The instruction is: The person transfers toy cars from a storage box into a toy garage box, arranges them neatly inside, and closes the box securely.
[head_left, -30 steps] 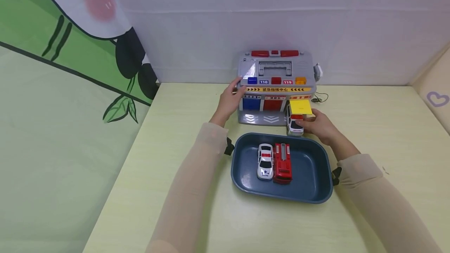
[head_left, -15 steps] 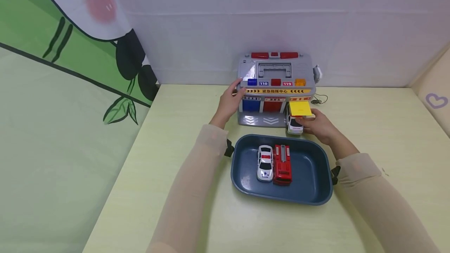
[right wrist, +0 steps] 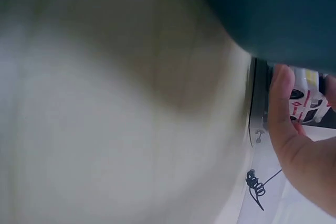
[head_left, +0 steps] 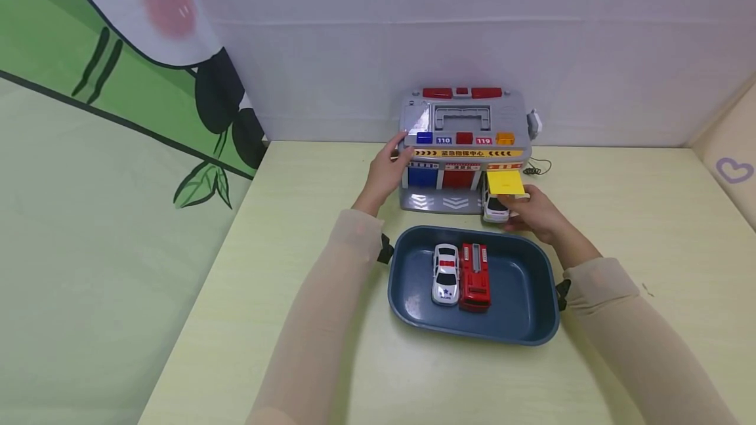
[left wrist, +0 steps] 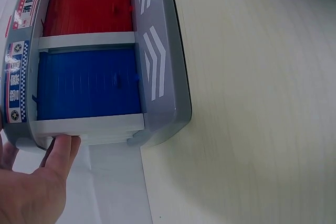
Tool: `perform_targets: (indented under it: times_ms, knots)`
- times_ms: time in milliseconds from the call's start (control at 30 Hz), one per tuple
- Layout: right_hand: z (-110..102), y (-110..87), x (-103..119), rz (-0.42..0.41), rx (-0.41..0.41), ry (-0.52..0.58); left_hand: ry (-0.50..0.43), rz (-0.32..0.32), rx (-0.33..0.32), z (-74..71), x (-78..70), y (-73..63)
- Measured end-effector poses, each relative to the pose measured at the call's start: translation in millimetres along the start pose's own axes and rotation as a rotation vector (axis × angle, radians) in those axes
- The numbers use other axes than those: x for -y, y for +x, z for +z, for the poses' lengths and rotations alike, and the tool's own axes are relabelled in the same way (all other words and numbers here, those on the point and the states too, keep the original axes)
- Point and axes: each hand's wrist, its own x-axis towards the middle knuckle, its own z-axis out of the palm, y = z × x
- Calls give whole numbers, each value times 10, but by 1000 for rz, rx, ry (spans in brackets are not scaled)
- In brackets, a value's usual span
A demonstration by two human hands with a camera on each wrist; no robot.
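Note:
A grey toy emergency station (head_left: pixel 422 201) stands near the back wall, with a blue door (left wrist: pixel 86 85), a red door (left wrist: pixel 86 11) and a raised yellow door (head_left: pixel 504 182). With straight fingers, my left hand (head_left: pixel 384 176) touches its left side; the left wrist view shows fingertips against that side. My right hand (head_left: pixel 539 215) pinches a white toy ambulance (head_left: pixel 495 212) under the yellow flap, rear part hidden in the bay. In the right wrist view, fingers stand on either side of the ambulance (right wrist: pixel 310 98), which shows red markings.
A dark blue tray (head_left: pixel 525 287) sits in front of the station. In it lie a white toy police car (head_left: pixel 445 274) and a red toy fire truck (head_left: pixel 475 277), side by side. A coiled dark cord (head_left: pixel 536 166) lies right of the station.
The ambulance has moved a little farther back under the yellow door, and my right fingers have shifted on it. My left hand keeps its place at the station's side.

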Motion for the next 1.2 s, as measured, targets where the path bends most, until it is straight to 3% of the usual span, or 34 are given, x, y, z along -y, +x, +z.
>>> perform_targets:
  times_ms: [400,733,1200]
  knots:
    - [-44,-24,-2,-62,-6,103,-3,5,-5,-5,-16,-11]
    - [-76,-51,-25,-65,-8,-133,2,-14,-2,-4,-28,-20]
    - [-50,-61,-3,-68,-7,-192,-3,-6,-3,-2,-10,-9]
